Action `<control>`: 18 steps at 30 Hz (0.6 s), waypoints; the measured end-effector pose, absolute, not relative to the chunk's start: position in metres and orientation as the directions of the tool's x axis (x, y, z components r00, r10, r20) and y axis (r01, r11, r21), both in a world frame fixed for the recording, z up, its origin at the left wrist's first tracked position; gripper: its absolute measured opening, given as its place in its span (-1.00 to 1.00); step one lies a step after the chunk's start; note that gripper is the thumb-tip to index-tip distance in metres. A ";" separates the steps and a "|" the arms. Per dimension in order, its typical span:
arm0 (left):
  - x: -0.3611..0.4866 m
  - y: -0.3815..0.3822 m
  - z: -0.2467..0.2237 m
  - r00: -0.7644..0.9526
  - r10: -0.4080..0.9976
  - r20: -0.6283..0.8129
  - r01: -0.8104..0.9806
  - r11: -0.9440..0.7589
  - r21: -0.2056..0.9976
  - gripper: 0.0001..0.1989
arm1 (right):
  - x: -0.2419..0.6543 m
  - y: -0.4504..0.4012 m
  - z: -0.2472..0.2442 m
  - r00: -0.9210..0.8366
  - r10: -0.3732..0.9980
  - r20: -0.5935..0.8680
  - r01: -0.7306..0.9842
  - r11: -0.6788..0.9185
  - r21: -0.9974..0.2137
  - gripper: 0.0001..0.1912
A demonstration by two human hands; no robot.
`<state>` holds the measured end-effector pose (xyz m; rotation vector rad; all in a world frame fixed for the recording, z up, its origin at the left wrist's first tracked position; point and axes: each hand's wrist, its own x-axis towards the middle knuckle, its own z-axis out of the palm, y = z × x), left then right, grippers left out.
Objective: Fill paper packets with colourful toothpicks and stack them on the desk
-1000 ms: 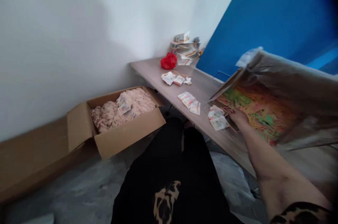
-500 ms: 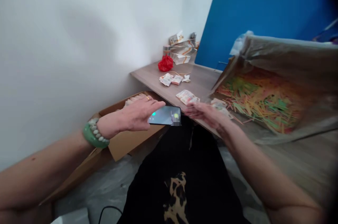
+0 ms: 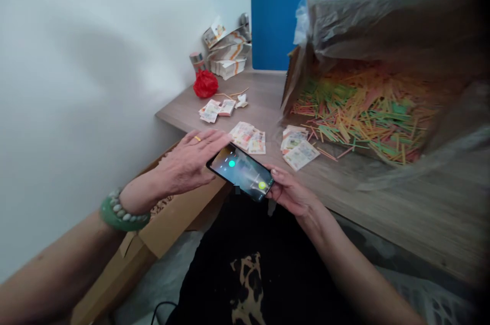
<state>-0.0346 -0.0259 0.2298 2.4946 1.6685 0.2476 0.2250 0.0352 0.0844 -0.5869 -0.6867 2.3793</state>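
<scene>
A smartphone (image 3: 245, 172) with a lit screen is held over my lap, tilted with its right end lower. My right hand (image 3: 291, 191) grips its right end, the thumb along the near-right edge. My left hand (image 3: 189, 161), wearing a ring, is at the phone's left end with its fingers stretched out flat beyond the upper corner. Whether it still touches the phone is hard to tell. Just past the phone, small printed packets (image 3: 248, 137) lie on the table (image 3: 264, 95). More packets (image 3: 300, 149) lie to the right.
A plastic-lined carton (image 3: 340, 19) tipped on its side spills coloured sticks (image 3: 367, 110). Further back are a red plastic bag (image 3: 205, 84), a can (image 3: 197, 61) and stacked printed packs (image 3: 229, 57). An open cardboard box (image 3: 172, 225) stands below my left arm.
My right hand has moved onto the phone's right end and grips it. The phone has tilted, and my left hand's fingers have straightened. The view has shifted right and down.
</scene>
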 end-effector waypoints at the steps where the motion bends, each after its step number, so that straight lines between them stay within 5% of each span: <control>1: -0.038 -0.021 0.225 0.278 0.955 0.102 0.908 -0.296 0.297 -0.11 | 0.227 0.038 0.086 -0.708 0.664 -0.241 -0.448 -0.685 -0.574 -0.55; 3: -0.042 -0.012 0.208 0.074 0.992 0.103 0.796 -0.121 0.594 -0.03 | 0.229 0.043 0.089 -0.670 0.704 -0.236 -0.512 -0.668 -0.539 -0.58; 6: -0.032 0.000 0.173 0.059 0.997 -0.045 0.242 0.030 0.970 -0.15 | 0.230 0.051 0.093 -0.619 0.752 -0.228 -0.591 -0.637 -0.495 -0.62; 10: 0.010 0.025 0.141 0.200 0.980 0.019 -0.304 0.044 0.952 -0.12 | 0.225 0.060 0.098 -0.582 0.780 -0.230 -0.628 -0.611 -0.482 -0.64; 18: 0.047 0.069 0.127 0.232 0.972 0.045 -0.577 0.100 0.810 -0.06 | 0.204 0.068 0.092 -0.548 0.795 -0.261 -0.617 -0.595 -0.516 -0.65</control>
